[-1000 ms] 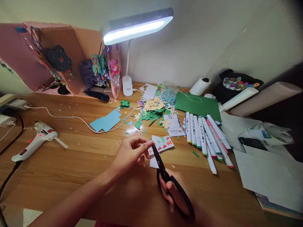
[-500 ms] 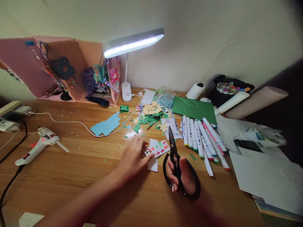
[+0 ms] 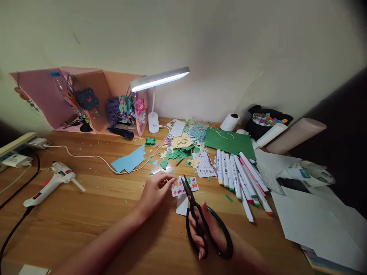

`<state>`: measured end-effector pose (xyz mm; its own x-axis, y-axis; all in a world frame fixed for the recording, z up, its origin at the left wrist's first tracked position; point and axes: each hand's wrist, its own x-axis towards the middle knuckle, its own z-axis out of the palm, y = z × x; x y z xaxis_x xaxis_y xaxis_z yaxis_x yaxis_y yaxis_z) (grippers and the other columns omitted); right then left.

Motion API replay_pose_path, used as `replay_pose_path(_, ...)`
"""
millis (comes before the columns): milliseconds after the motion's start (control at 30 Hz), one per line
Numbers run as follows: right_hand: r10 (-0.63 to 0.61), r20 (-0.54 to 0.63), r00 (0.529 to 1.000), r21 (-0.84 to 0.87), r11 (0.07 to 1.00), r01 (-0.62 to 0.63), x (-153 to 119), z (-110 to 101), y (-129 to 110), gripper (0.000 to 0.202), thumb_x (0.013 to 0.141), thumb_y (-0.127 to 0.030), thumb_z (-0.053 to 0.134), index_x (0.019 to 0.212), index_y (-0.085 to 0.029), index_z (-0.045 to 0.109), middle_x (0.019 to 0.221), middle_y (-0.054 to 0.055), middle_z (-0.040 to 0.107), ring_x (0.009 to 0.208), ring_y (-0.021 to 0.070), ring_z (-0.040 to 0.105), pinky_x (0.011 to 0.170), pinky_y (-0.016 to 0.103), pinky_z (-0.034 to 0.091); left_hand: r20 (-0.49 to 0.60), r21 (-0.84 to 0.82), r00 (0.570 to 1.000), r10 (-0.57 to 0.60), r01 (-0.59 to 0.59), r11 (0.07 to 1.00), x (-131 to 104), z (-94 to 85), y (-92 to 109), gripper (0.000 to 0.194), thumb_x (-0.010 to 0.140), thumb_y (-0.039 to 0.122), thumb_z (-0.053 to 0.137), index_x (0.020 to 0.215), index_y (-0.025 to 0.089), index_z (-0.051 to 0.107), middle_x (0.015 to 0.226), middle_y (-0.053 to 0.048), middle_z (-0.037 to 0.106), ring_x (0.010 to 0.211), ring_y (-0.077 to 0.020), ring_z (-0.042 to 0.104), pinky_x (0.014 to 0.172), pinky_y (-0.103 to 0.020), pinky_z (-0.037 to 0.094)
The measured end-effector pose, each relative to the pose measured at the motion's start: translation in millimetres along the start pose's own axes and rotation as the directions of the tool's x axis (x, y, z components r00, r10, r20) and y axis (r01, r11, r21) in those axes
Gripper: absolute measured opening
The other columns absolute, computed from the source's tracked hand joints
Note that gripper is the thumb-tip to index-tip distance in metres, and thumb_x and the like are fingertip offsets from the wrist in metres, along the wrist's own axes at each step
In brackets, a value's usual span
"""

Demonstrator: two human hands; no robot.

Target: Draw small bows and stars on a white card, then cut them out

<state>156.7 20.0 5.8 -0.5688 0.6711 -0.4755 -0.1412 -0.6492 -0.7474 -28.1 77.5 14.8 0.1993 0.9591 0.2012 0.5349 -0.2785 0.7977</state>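
Black-handled scissors are in my right hand, its thumb and fingers through the loops. Their blades look closed, with the tip over a white card printed with small red, orange and green figures. Another plain white piece of paper lies partly beneath that card. At the card's left edge is my left hand, thumb and fingertips pinched together; what they grip, if anything, I cannot make out.
Paper scraps pile up beyond my hands, near a desk lamp. Several markers lie to the right beside a green sheet. A glue gun and a white cable are on the left; blue paper lies between.
My left hand's fingers have drawn into a pinch at the card's left edge; the thumb lay across it before. The scissors have come left, their tip now over the card. The camera view has shifted.
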Motion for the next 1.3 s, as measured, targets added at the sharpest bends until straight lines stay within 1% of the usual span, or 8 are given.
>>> replay_pose_path(133, 0.099, 0.048, 0.994, -0.015, 0.995, -0.098, 0, 1, 11, 0.075, 0.055, -0.092, 0.028, 0.069, -0.019, 0.041, 0.038, -0.009, 0.043, 0.027, 0.0059, 0.042, 0.032, 0.017, 0.041, -0.025, -0.029, 1.000, -0.002, 0.001, 1.000, 1, -3.0, 0, 0.022, 0.090, 0.031, 0.051, 0.085, 0.017, 0.067, 0.080, -0.003, 0.066, 0.072, -0.0144, 0.060, 0.062, -0.022, 0.043)
replay_pose_path(267, 0.074, 0.048, 0.996, -0.038, 0.997, -0.072, 2, 2, 16, 0.073, 0.058, -0.090, 0.025, 0.070, -0.020, 0.040, 0.039, -0.009, 0.041, 0.027, 0.0057, 0.040, 0.031, 0.017, 0.040, -0.020, -0.021, 0.999, 0.043, -0.043, 0.999, 1, -4.5, 1, 0.019, 0.089, 0.029, 0.053, 0.084, 0.018, 0.066, 0.077, -0.002, 0.067, 0.068, -0.0130, 0.060, 0.060, -0.021, 0.044)
replay_pose_path(433, 0.094, 0.042, 0.995, -0.026, 0.995, -0.093, 4, 2, 14, 0.071, 0.059, -0.090, 0.025, 0.068, -0.020, 0.038, 0.037, -0.009, 0.041, 0.026, 0.0059, 0.040, 0.030, 0.017, 0.039, -0.010, 0.049, 0.981, 0.192, -0.191, 0.980, 0, -6.4, 2, 0.012, 0.087, 0.022, 0.055, 0.082, 0.018, 0.066, 0.078, -0.002, 0.067, 0.071, -0.0136, 0.059, 0.066, -0.023, 0.044)
replay_pose_path(633, 0.102, 0.042, 0.994, 0.003, 0.995, -0.102, 6, 0, 15, 0.073, 0.054, -0.092, 0.027, 0.067, -0.020, 0.037, 0.034, -0.010, 0.040, 0.024, 0.0051, 0.039, 0.029, 0.016, 0.040, 0.023, 0.161, 0.928, 0.371, -0.369, 0.915, 0, -5.7, 3, 0.014, 0.087, 0.022, 0.056, 0.081, 0.019, 0.068, 0.080, -0.004, 0.068, 0.072, -0.0151, 0.060, 0.067, -0.026, 0.043)
replay_pose_path(767, 0.057, -0.002, 0.998, -0.030, 0.998, -0.057, 6, -1, 18, 0.070, 0.060, -0.089, 0.029, 0.068, -0.020, 0.038, 0.036, -0.010, 0.041, 0.025, 0.0048, 0.039, 0.029, 0.015, 0.041, 0.026, 0.236, 0.894, 0.447, -0.440, 0.867, -1, -5.5, 3, 0.014, 0.088, 0.020, 0.054, 0.083, 0.018, 0.067, 0.078, -0.003, 0.068, 0.071, -0.0136, 0.061, 0.065, -0.024, 0.045)
replay_pose_path(1133, 0.001, -0.050, 0.999, -0.098, 0.995, -0.006, 5, -1, 18, 0.066, 0.062, -0.086, 0.035, 0.069, -0.020, 0.040, 0.036, -0.011, 0.038, 0.024, 0.0051, 0.037, 0.026, 0.014, 0.034, -0.015, 0.252, 0.874, 0.486, -0.467, 0.848, -2, -6.6, 1, 0.010, 0.087, 0.018, 0.056, 0.086, 0.018, 0.066, 0.079, -0.004, 0.068, 0.070, -0.0129, 0.062, 0.062, -0.022, 0.046)
replay_pose_path(1233, -0.117, -0.082, 0.990, -0.077, 0.991, 0.110, 4, -2, 11, 0.063, 0.068, -0.082, 0.034, 0.070, -0.020, 0.041, 0.038, -0.011, 0.039, 0.025, 0.0056, 0.038, 0.029, 0.015, 0.035, -0.048, 0.195, 0.833, 0.552, -0.534, 0.823, -4, -9.3, 3, 0.009, 0.085, 0.015, 0.059, 0.089, 0.018, 0.065, 0.081, -0.003, 0.069, 0.072, -0.0124, 0.062, 0.063, -0.022, 0.046)
replay_pose_path(1300, -0.220, -0.149, 0.964, -0.091, 0.974, 0.208, 3, -3, 2, 0.056, 0.075, -0.074, 0.040, 0.072, -0.018, 0.045, 0.039, -0.010, 0.040, 0.028, 0.0060, 0.041, 0.032, 0.016, 0.038, -0.022, 0.158, 0.779, 0.626, -0.616, 0.772, -7, -11.3, 6, 0.013, 0.084, 0.013, 0.059, 0.094, 0.019, 0.065, 0.083, -0.003, 0.069, 0.072, -0.0124, 0.062, 0.064, -0.022, 0.047)
